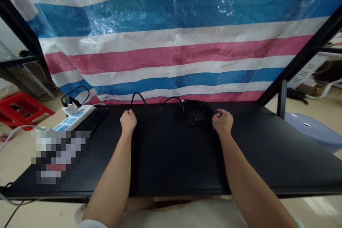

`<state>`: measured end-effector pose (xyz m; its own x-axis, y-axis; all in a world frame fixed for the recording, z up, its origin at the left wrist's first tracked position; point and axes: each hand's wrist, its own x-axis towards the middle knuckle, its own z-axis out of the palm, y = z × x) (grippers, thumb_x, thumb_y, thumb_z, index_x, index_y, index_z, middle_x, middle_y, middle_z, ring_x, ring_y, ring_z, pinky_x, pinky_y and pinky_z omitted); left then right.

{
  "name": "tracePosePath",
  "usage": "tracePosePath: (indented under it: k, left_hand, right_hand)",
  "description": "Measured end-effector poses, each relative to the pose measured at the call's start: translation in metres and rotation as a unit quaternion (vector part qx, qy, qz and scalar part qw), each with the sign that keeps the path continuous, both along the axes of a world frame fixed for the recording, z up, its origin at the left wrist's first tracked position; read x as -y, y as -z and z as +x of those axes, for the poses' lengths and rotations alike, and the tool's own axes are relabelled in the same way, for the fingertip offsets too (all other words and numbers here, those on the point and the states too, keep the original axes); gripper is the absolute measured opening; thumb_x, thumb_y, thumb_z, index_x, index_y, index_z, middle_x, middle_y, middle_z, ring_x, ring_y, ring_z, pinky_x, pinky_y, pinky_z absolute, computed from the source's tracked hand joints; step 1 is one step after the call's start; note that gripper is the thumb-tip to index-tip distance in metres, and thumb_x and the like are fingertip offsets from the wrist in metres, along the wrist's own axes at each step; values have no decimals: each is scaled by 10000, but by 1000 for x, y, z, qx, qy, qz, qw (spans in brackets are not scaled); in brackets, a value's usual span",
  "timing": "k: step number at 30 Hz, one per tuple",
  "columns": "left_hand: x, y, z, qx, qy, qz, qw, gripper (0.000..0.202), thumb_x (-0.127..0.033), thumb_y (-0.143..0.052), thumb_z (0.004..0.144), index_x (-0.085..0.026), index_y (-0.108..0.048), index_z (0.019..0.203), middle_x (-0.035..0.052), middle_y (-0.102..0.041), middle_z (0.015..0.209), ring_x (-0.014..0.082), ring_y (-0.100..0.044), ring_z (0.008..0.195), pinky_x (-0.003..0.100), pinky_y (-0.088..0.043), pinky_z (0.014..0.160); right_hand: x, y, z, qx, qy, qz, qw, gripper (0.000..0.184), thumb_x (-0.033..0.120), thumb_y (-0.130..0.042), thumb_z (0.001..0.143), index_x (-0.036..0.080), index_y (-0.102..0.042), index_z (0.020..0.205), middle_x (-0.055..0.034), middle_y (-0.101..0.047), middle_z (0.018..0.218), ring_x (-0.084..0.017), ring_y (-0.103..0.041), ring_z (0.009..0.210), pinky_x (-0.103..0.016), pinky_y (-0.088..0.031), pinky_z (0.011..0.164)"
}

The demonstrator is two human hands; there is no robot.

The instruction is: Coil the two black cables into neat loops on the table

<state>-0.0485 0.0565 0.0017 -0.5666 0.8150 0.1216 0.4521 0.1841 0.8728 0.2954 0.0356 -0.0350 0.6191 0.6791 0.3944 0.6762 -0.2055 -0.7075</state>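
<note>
A long black cable (188,118) lies in a loose coil near the back of the black table (176,164), right of the middle. Closed in a fist left of centre, my left hand (128,122) grips a loose length of this cable, which arches up behind the fingers and drops back to the tabletop. My right hand (223,122) is at the coil's right side, its fingers pinched on a cable end; a small bright bit shows at the fingertips. Between the hands, another short arch of cable rises to the coil.
A white power strip (70,121) with plugs stands at the table's left, beside a flat black device (97,118). Part of that side is pixelated. Striped plastic sheeting (171,57) hangs behind. A red stool (20,107) and a purple stool (312,130) flank the table.
</note>
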Motion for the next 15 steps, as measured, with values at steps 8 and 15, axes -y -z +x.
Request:
tracePosePath:
  k: [8, 15]
  left_hand:
    - [6, -3, 18, 242, 55, 89, 965, 168, -118, -428, 799, -213, -453, 662, -71, -435, 465, 88, -408, 362, 204, -311, 425]
    - [9, -15, 8, 511, 43, 109, 852, 254, -232, -443, 867, -207, -374, 624, -84, -323, 458, 61, -322, 338, 161, -267, 362]
  right_hand:
    - [-30, -3, 7, -23, -28, 3, 999, 356, 147, -493, 646, 192, -695, 936, -117, -687, 928, -294, -607, 985, -437, -435, 921]
    - [-50, -16, 16, -45, -55, -164, 984, 57, 183, -593, 637, 221, -601, 595, -97, -633, 730, -347, -613, 943, -550, -419, 866]
